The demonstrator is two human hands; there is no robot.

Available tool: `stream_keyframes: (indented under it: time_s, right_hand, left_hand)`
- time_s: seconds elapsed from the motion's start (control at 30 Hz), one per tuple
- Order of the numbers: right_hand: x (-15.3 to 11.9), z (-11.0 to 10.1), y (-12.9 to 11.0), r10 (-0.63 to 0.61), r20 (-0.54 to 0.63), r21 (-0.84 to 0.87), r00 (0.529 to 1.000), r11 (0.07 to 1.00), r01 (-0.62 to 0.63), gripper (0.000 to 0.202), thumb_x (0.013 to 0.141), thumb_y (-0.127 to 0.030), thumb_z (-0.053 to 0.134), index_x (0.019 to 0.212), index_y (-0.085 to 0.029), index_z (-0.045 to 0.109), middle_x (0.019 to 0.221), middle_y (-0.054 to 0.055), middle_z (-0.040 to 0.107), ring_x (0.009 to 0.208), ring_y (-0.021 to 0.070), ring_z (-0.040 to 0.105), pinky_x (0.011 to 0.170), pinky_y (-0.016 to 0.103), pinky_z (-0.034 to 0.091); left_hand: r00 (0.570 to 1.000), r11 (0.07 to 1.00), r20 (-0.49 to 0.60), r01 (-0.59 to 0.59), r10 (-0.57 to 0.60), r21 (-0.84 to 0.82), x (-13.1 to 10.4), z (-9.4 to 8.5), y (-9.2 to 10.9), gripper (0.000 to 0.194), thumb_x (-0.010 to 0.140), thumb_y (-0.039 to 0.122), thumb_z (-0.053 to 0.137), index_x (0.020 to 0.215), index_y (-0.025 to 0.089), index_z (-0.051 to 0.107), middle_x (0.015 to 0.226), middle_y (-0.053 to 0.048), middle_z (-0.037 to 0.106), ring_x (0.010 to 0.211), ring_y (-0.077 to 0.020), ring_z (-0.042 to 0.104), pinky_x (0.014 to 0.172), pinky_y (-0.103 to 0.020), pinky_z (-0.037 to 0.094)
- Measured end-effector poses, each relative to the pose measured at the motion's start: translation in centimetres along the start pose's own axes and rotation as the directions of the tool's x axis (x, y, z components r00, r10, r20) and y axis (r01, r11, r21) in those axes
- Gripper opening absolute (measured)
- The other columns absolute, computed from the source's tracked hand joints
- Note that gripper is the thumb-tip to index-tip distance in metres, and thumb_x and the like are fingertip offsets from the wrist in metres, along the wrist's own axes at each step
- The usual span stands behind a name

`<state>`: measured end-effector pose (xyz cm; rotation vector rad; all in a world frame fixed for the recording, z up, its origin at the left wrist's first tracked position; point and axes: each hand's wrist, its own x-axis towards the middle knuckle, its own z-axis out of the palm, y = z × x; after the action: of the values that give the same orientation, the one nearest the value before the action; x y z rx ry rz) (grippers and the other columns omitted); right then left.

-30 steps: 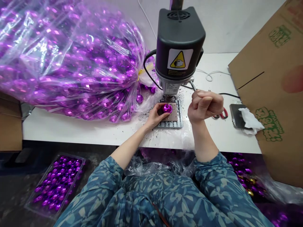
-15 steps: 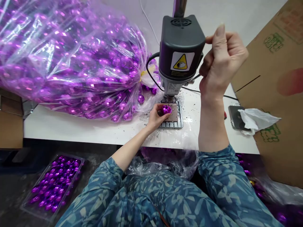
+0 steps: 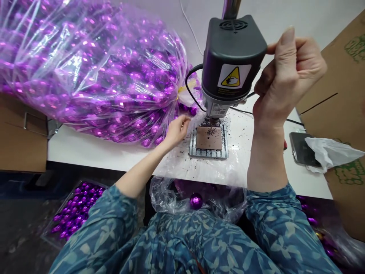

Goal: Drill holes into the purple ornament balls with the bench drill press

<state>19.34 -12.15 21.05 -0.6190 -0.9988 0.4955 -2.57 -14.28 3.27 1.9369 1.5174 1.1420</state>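
Right of my left hand, under the motor housing [image 3: 234, 49]: brown board [image 3: 203, 142] with a small hole, lying on a slotted base plate [image 3: 209, 155]; black shavings [image 3: 211, 131] strewn about.
Left hand [image 3: 178, 130]: half-curled beside the bag's neck; nothing seen in it, but the finger undersides are hidden, so I cannot tell whether it has hold of anything.
Right hand [image 3: 289, 72]: raised beside the motor housing, fingers curled in, by the look of it around the end of the feed lever [image 3: 251, 94]; the lever's tip is hidden.
Purple faceted ball [image 3: 196, 200]: one, bodyward of both hands and apart from them, over the clear plastic [image 3: 162, 198] at my lap; whether at rest, cannot tell.
Drill press step: a change of pieces, I judge.
Next ball: would call for a left-hand pinch, a steady seat on the board, and fingertips clear of the bit.
Tied bag of balls [image 3: 99, 76]: left of and beyond my left hand, bulging close and crowding that side; loose balls [image 3: 193, 111] just beyond the fingers.
Black cord [image 3: 189, 78]: looped beyond my left hand.
Phone-like slab [image 3: 302, 148], white tissue [image 3: 332, 150]: right of my right forearm, before a cardboard box [image 3: 342, 110].
Tray of balls [image 3: 47, 233]: low, left of my left forearm.
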Motion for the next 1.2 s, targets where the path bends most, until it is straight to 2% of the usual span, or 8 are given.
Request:
stream_keyframes:
  time_s: [0.13,0.3,0.43,0.57,0.77,0.93,1.1,1.2]
  right_hand:
    - [0.1,-0.1,0.6,-0.064,-0.019,0.007,0.998,0.998,0.064,0.056,0.079,-0.070,0.078,0.063,-0.021,0.057,0.042,-0.011,0.029,0.033,0.0029,0.019,0.033,0.030,0.012]
    - [-0.2,-0.4,0.5,-0.078,0.011,0.034,0.997,0.996,0.077,0.067,0.067,-0.084,0.077,0.066,-0.019,0.059,0.044,-0.010,0.032,0.035,0.0020,0.022,0.034,0.029,0.014]
    - [-0.3,-0.4,0.3,-0.076,0.016,0.048,0.997,0.996,0.076,0.064,0.071,-0.080,0.079,0.066,-0.019,0.059,0.045,-0.010,0.034,0.035,0.0020,0.023,0.034,0.028,0.017]
    - [-0.1,-0.2,0.5,-0.101,0.010,0.064,0.995,0.993,0.100,0.057,0.076,-0.071,0.079,0.066,-0.019,0.060,0.045,-0.010,0.035,0.035,0.0024,0.022,0.034,0.028,0.020]
    - [0.0,0.1,0.9,-0.089,0.000,-0.045,0.996,0.995,0.089,0.045,0.086,-0.058,0.070,0.066,-0.020,0.055,0.044,-0.011,0.028,0.035,0.0025,0.020,0.037,0.026,0.020]
    - [0.2,0.2,1.6,-0.168,-0.022,-0.046,0.986,0.985,0.167,0.058,0.076,-0.080,0.059,0.065,-0.023,0.056,0.044,-0.010,0.025,0.036,0.0038,0.015,0.038,0.031,0.020]
    - [0.0,-0.2,1.3,-0.130,0.021,-0.024,0.991,0.991,0.131,0.055,0.071,-0.076,0.064,0.068,-0.021,0.056,0.046,-0.010,0.032,0.036,0.0036,0.021,0.039,0.031,0.021]
    - [-0.2,-0.1,0.9,-0.110,0.037,0.024,0.993,0.994,0.109,0.050,0.075,-0.070,0.067,0.068,-0.021,0.055,0.046,-0.011,0.033,0.036,0.0035,0.022,0.040,0.032,0.018]
  left_hand:
    - [0.969,0.978,-0.133,0.210,-0.209,-0.002,9.0,3.9,-4.1,0.016,0.088,0.007,0.070,0.092,0.022,0.076,0.092,-0.009,0.079,0.108,-0.0352,0.075,0.109,-0.050,0.053]
    - [0.979,0.976,-0.102,0.158,-0.174,-0.148,11.4,7.5,-6.0,0.036,0.067,0.000,0.081,0.091,0.025,0.077,0.093,-0.004,0.075,0.113,-0.0353,0.073,0.112,-0.048,0.053]
    - [0.970,0.977,-0.135,0.192,-0.203,-0.095,9.6,6.7,-5.8,0.045,0.065,-0.001,0.081,0.103,0.024,0.079,0.106,-0.007,0.071,0.109,-0.0337,0.074,0.109,-0.049,0.057]
    - [0.971,0.963,-0.147,0.152,-0.187,-0.224,5.9,3.0,-4.6,0.043,0.081,0.021,0.085,0.122,0.024,0.075,0.111,-0.009,0.074,0.105,-0.0287,0.074,0.103,-0.048,0.062]
    - [0.966,0.738,0.192,0.255,-0.172,-0.624,-0.5,-1.2,-0.6,0.048,0.108,0.058,0.052,0.137,0.025,0.069,0.113,-0.014,0.080,0.092,-0.0249,0.079,0.079,-0.041,0.067]
    - [0.925,0.681,0.360,0.343,-0.123,-0.647,-3.0,1.4,0.7,0.049,0.103,0.059,0.064,0.134,0.022,0.069,0.122,-0.015,0.080,0.099,-0.0256,0.079,0.082,-0.042,0.068]
    - [0.993,0.955,0.113,0.006,0.029,-0.296,-3.9,4.6,-0.6,0.046,0.090,0.042,0.085,0.131,0.026,0.073,0.135,-0.013,0.073,0.123,-0.0308,0.072,0.107,-0.049,0.062]
    - [0.983,0.989,0.112,-0.142,0.145,-0.035,-4.4,5.2,-1.2,0.032,0.095,0.033,0.077,0.127,0.028,0.078,0.151,-0.014,0.065,0.141,-0.0376,0.061,0.120,-0.058,0.052]
